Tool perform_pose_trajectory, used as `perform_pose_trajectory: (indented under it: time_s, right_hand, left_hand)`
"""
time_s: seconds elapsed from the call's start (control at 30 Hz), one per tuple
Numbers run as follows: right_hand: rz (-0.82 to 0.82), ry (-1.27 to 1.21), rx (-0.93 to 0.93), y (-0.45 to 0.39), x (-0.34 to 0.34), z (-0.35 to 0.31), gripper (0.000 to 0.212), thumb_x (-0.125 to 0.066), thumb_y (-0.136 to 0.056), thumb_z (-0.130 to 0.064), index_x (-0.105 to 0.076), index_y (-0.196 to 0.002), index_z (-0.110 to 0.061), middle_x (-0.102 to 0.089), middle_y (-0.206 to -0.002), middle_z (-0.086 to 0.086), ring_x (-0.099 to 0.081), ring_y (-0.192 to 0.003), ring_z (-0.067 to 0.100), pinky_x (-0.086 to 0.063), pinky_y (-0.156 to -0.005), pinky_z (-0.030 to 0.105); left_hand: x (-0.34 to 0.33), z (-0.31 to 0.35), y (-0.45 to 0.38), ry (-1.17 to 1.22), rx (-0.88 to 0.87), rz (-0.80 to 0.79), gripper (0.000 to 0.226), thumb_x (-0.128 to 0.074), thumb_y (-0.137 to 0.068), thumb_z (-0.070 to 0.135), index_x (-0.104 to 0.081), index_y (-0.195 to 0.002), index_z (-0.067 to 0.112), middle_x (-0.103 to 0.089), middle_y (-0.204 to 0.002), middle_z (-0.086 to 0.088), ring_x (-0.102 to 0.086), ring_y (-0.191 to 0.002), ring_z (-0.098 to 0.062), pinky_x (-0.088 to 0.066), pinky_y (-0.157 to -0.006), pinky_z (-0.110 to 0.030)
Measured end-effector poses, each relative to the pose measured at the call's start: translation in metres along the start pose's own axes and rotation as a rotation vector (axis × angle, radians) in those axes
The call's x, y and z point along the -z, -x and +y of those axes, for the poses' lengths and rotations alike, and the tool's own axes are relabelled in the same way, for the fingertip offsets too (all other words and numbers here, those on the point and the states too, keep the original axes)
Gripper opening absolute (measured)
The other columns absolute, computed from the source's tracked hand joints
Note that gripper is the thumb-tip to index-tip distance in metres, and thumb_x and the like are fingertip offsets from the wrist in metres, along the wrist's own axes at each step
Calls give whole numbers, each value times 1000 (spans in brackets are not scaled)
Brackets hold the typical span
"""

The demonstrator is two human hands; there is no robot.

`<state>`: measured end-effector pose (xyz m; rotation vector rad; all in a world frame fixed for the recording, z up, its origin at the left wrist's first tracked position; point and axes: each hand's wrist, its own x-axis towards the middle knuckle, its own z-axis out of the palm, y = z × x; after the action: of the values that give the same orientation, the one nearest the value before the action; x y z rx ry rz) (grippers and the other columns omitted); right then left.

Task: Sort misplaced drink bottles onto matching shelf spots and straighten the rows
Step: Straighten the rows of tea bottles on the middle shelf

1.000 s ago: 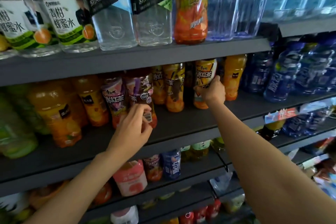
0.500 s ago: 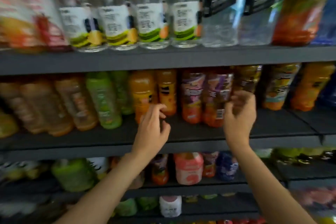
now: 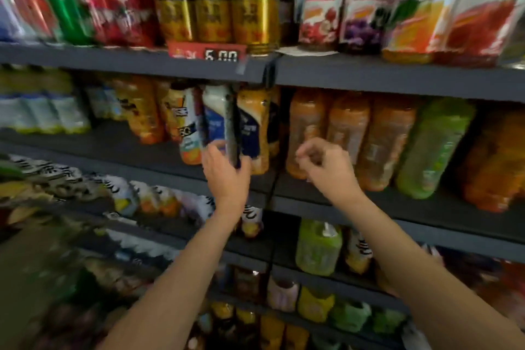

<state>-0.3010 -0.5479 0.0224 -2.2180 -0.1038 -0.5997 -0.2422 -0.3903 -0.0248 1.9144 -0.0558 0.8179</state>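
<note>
Two hands were up at the middle shelf (image 3: 397,209) when you reached this point. Your left hand (image 3: 225,176) was wrapped around the lower body of a white and blue bottle (image 3: 217,119), which stood near the front edge just left of the shelf divider, between an orange-labelled bottle (image 3: 186,128) on its left and an orange and navy bottle (image 3: 252,128) on its right. Your right hand (image 3: 326,167) hung apart from it, fingers loosely curled and holding nothing, just in front of the row of orange bottles (image 3: 349,133) to the right of the divider.

A full plastic bottle like that would likely have felt fairly heavy and stiff, with a smooth label that could slip. Gripping low, as you did, probably left it top-heavy; a hold around the waist or shoulder would have steadied it. Motion blur hid the finer detail.
</note>
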Motion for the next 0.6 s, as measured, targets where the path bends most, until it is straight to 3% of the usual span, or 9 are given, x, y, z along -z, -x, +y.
perform_pose_trajectory:
  time_s: [0.07,0.13,0.23,0.3,0.43,0.5,0.6]
  right_hand:
    - [2,-56,-113,-3,-20,-8,12,-56,-90,-8,-59,-82,-17,-64,-83,2,-55,-51,3,-42,-46,11]
    - [15,-101,-196,-4,-30,-7,17,-55,-91,-7,-59,-79,-18,-65,-84,3,-56,-47,0,-39,-42,9]
    - [23,-128,-257,-5,-27,-4,23,-56,-91,-4,-59,-76,-20,-67,-83,9,-62,-59,7,-48,-45,19]
    - [25,-121,-287,-2,-22,-4,22,-55,-92,-5,-60,-77,-20,-67,-84,9,-63,-65,16,-52,-47,23]
    - [-14,-76,-315,10,0,-12,21,-53,-91,-2,-61,-78,-16,-67,-81,9,-61,-65,17,-51,-45,18]
    - [12,-46,-312,10,15,-18,23,-53,-90,1,-62,-77,-15,-68,-79,10,-61,-65,21,-51,-44,18]
    - [31,-30,-324,4,26,-26,22,-53,-91,0,-62,-76,-14,-68,-78,13,-61,-63,23,-53,-46,24]
  left_hand:
    - [12,-13,-33,-74,-4,-26,40,-66,-80,16,-46,-113,3,-45,-109,-8,-44,-110,-32,-37,-94,-45]
    - [18,-23,-63,-69,64,53,43,-66,-80,20,-47,-114,3,-47,-116,-13,-42,-115,-31,-31,-96,-41]
    - [24,-40,-94,31,172,188,47,-65,-80,23,-46,-118,1,-44,-123,-17,-39,-119,-31,-32,-94,-41]
    - [25,-56,-111,-12,215,129,60,-66,-82,27,-40,-129,0,-43,-130,-18,-37,-124,-31,-32,-99,-42]
    - [24,-80,-137,-74,308,-200,80,-71,-80,36,-29,-141,7,-49,-136,-12,-44,-126,-30,-32,-107,-44]
    - [25,-88,-143,-1,345,-229,75,-75,-76,35,-38,-136,9,-54,-131,-10,-49,-122,-29,-36,-105,-43]
    - [39,-91,-124,115,320,-110,65,-78,-72,37,-49,-125,12,-61,-121,-9,-55,-113,-28,-44,-99,-42]
